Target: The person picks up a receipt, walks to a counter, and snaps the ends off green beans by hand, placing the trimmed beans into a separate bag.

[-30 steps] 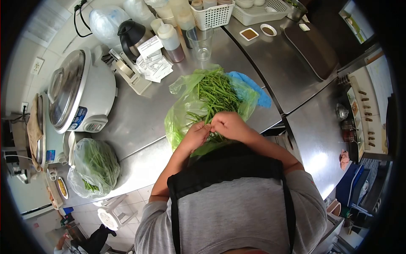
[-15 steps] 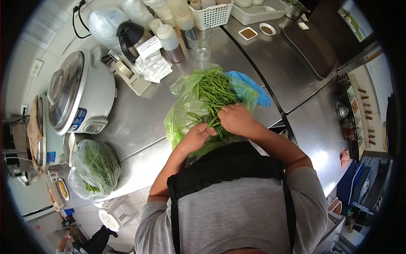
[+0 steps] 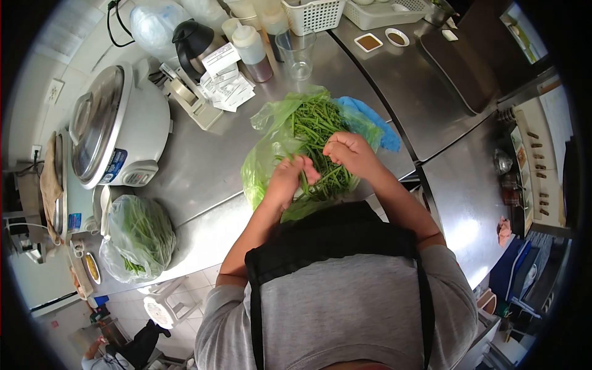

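A heap of green beans [image 3: 316, 120] lies on an open pale green plastic bag [image 3: 256, 176] on the steel counter. My left hand [image 3: 290, 179] is over the left part of the heap, its fingers curled round a few green pieces. Over the heap's right side is my right hand [image 3: 350, 153], with the fingers bent and pressed together; anything between them is too small to make out. A blue cloth [image 3: 387, 137] touches the bag's right edge.
A rice cooker [image 3: 145, 126] and a tied bag of greens [image 3: 145, 237] stand at the left. Behind the heap are a tape dispenser [image 3: 200, 111], papers [image 3: 228, 86], a squeeze bottle [image 3: 251, 55] and a clear cup [image 3: 299, 58]. Another person [image 3: 132, 351] is at the lower left.
My hands have moved up and a little apart, away from where they nearly met at the lower heap. The view has shifted slightly.
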